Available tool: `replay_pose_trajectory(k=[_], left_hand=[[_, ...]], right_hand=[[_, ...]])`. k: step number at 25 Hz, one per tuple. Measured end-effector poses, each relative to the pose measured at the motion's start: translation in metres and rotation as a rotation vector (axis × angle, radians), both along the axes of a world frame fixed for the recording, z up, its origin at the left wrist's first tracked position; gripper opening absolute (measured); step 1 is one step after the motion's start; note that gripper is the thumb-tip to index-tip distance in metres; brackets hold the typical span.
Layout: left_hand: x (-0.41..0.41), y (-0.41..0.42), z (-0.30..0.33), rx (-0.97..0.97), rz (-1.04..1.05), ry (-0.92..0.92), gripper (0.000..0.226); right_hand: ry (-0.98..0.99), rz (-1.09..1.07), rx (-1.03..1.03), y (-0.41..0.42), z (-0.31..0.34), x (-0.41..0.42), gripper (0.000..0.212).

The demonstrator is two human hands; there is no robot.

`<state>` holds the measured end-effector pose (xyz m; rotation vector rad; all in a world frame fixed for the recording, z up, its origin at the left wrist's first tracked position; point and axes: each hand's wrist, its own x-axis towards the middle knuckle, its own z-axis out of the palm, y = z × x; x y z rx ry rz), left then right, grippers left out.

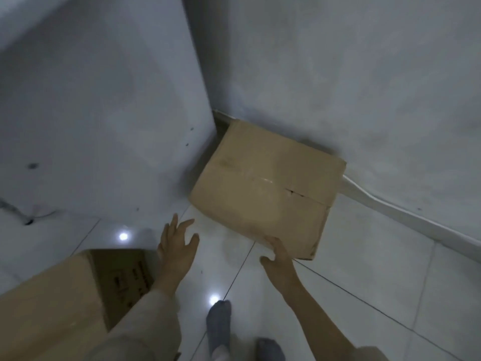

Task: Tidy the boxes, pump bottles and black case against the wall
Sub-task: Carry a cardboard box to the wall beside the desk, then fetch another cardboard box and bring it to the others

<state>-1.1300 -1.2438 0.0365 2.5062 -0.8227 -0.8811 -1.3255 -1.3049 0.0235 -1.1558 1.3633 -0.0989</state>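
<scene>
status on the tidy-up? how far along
Done: one cardboard box sits in the corner against the wall. In hand: right hand touches its near edge; left hand open, clear of it. Left: second box on the floor. Bottles and case not in view.

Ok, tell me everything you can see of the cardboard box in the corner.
The cardboard box is plain brown, closed, with clear tape along its top seam, which is torn and gaping partway along. It sits on the tiled floor, set at a slant in the corner, its far edge close to the right wall and baseboard. Its near right corner looks scuffed and creased. The right hand has straight fingers on its near corner; the left hand hovers open, clear of it.
</scene>
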Motion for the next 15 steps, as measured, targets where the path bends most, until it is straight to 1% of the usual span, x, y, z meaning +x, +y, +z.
replay_pose_trajectory(k=[2, 5, 7, 9, 13, 15], left_hand=[[0.01, 0.048, 0.019, -0.025, 0.1, -0.024, 0.038], [0.02, 0.125, 0.039, -0.082, 0.197, -0.037, 0.042], [0.026, 0.178, 0.052, -0.084, 0.362, -0.025, 0.032], [0.037, 0.226, 0.058, -0.064, 0.486, -0.057, 0.03], [0.064, 0.314, 0.058, -0.019, 0.57, -0.088, 0.034], [0.078, 0.35, 0.052, -0.025, 0.585, -0.088, 0.034]], right_hand=[[-0.038, 0.108, 0.04, 0.027, 0.017, 0.015, 0.047], [-0.066, 0.241, 0.036, 0.065, 0.035, 0.034, 0.043], [-0.061, 0.321, 0.015, 0.09, 0.045, 0.047, 0.04], [-0.052, 0.362, 0.001, 0.114, 0.049, 0.061, 0.039], [-0.028, 0.409, 0.009, 0.17, 0.054, 0.096, 0.039], [-0.023, 0.427, 0.028, 0.202, 0.054, 0.114, 0.04]])
